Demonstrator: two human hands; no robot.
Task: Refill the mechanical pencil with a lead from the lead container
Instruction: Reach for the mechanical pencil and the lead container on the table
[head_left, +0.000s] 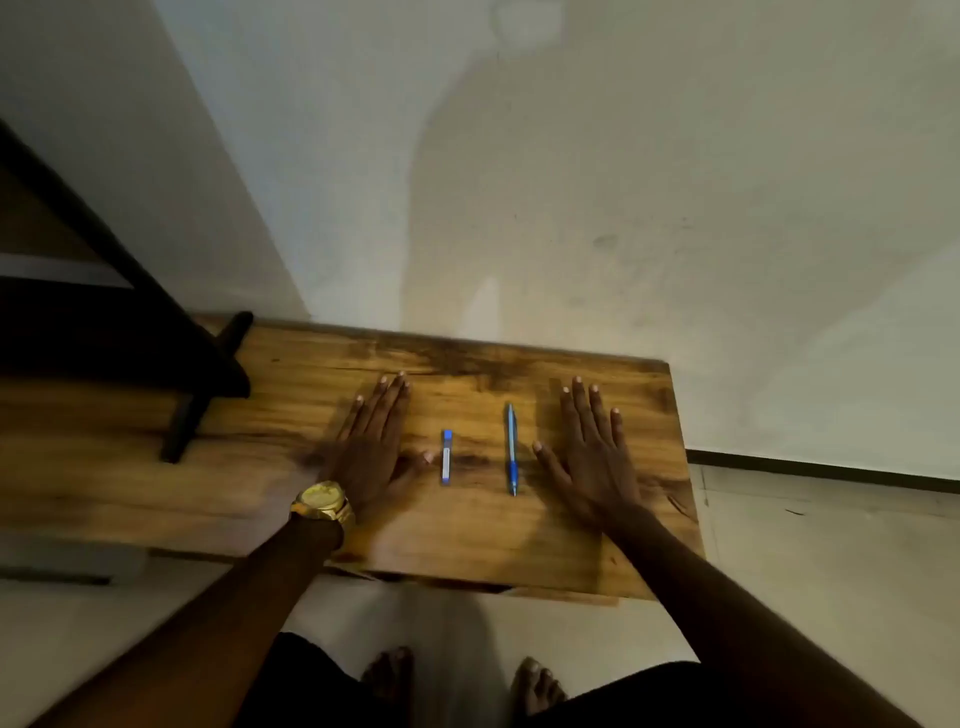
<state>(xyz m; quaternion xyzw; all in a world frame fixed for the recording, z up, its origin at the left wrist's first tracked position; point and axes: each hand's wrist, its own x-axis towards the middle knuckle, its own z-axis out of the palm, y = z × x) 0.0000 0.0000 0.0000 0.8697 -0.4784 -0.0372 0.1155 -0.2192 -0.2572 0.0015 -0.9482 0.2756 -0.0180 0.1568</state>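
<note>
A blue mechanical pencil (512, 449) lies on the wooden table (467, 530), pointing toward me. To its left, parallel to it, lies a small lead container (446, 457) with a blue cap at its far end. My left hand (374, 441) rests flat on the table just left of the container, thumb tip close to it, fingers spread, holding nothing. A gold watch sits on that wrist. My right hand (589, 447) lies flat just right of the pencil, fingers apart, empty.
A black metal frame (202, 384) crosses the table's left part. The table's right edge (685, 457) is close to my right hand, its near edge just past my wrists. A pale wall stands behind. My bare feet (462, 680) are on the floor below.
</note>
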